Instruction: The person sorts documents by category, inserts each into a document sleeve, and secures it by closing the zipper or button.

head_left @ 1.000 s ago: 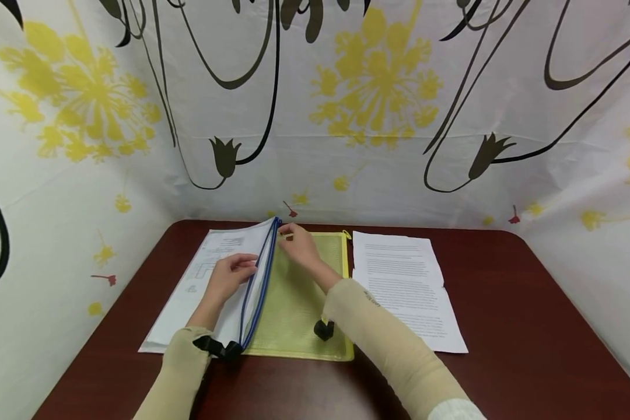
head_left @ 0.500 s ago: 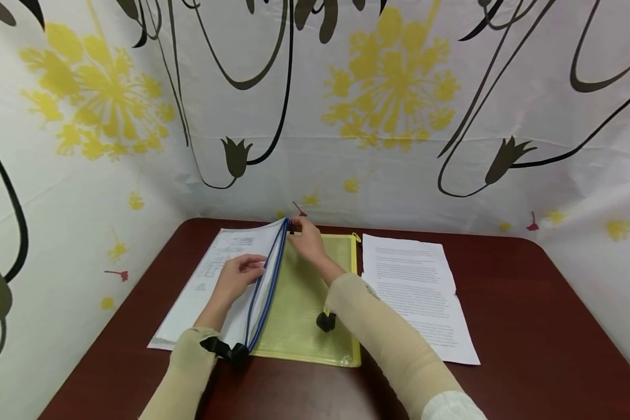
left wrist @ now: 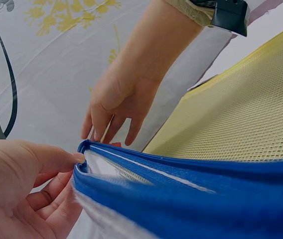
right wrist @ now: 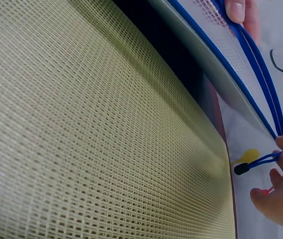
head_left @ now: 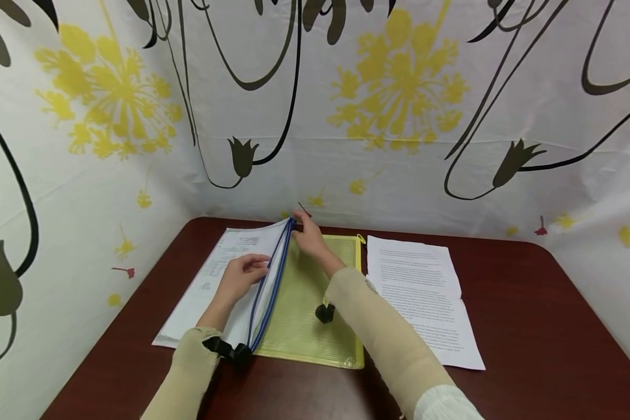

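A white mesh zip pouch (head_left: 275, 282) with blue edging stands tilted up along its right side, its opening parted, with printed paper showing through its face. My left hand (head_left: 241, 277) pinches the blue edge midway along the opening; in the left wrist view the thumb (left wrist: 64, 160) is on the blue rim. At the far corner, my right hand (head_left: 310, 236) grips the blue zip end between thumb and finger. A blue cord zip pull (right wrist: 263, 160) with a black tip hangs beside those fingers in the right wrist view.
Under the raised side lies a yellow mesh zip pouch (head_left: 304, 315). Printed sheets (head_left: 420, 291) with a torn right edge are to its right on the dark red table (head_left: 530, 326). A patterned white cloth (head_left: 304, 116) hangs behind the table.
My right hand has moved in to the far corner and its fingers have closed on the zip end. The left hand keeps its hold on the edge. The head view has shifted slightly.
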Motion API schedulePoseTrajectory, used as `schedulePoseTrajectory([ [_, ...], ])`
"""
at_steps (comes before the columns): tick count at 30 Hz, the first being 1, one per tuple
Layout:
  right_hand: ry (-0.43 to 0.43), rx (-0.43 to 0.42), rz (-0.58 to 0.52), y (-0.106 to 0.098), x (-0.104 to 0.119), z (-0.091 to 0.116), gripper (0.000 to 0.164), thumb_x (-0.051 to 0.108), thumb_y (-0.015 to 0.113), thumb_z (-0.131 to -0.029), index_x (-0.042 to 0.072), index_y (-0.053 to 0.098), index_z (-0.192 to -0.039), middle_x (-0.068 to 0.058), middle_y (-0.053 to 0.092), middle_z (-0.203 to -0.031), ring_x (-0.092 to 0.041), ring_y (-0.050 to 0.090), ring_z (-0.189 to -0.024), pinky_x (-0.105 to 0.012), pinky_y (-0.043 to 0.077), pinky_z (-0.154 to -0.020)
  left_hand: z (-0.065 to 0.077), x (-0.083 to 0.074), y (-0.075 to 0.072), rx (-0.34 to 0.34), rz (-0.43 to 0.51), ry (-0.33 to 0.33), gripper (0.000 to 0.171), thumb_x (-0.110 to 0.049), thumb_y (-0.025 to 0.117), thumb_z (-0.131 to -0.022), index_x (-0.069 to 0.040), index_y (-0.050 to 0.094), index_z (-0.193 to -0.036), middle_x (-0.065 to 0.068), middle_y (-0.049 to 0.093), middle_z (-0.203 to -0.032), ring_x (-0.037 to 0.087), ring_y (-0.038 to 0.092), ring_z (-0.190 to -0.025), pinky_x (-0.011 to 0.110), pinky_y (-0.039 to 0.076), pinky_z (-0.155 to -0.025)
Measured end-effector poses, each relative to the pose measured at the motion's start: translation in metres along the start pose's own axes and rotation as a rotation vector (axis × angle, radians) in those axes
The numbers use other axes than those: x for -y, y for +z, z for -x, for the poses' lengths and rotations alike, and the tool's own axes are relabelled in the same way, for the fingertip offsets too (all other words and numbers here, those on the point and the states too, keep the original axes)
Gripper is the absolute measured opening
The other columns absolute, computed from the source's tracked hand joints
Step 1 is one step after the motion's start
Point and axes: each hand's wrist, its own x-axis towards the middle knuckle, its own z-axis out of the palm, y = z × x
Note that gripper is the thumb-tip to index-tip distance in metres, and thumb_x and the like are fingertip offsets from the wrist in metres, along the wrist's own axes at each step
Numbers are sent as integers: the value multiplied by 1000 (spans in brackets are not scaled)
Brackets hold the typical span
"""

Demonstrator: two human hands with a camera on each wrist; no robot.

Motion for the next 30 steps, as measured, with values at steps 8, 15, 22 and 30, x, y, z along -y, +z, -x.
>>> schedulePoseTrajectory([
  [8,50,-43,-54,-1,1,-3,52,0,54,-99,6,41,-148,-21,59,-127,-31,57,-117,-42,49,-105,-1,0,2,-1,3,11,29,-7,68,-92,3,68,-120,21,70,-106,6,66,-82,21,58,-74],
  [15,107,-76,-195,-2,3,-1,43,-4,54,-98,2,50,-141,-12,56,-103,-29,62,-101,-40,58,-92,-1,-1,2,-5,-5,-5,28,-7,68,-92,0,69,-120,18,70,-104,6,65,-81,22,58,-75],
  [22,148,-99,-340,-8,1,4,34,-6,54,-97,-3,58,-131,-7,56,-94,-43,66,-105,-47,58,-94,-1,-1,4,-2,-14,-10,28,-7,68,-93,0,69,-120,18,70,-104,8,66,-82,25,59,-75],
  [30,167,-109,-336,-14,0,10,25,-4,58,-96,-7,63,-121,-22,66,-107,-28,68,-88,-49,58,-93,-1,-1,6,-7,-24,-21,28,-7,67,-92,0,70,-119,18,70,-104,11,67,-84,27,60,-76],
])
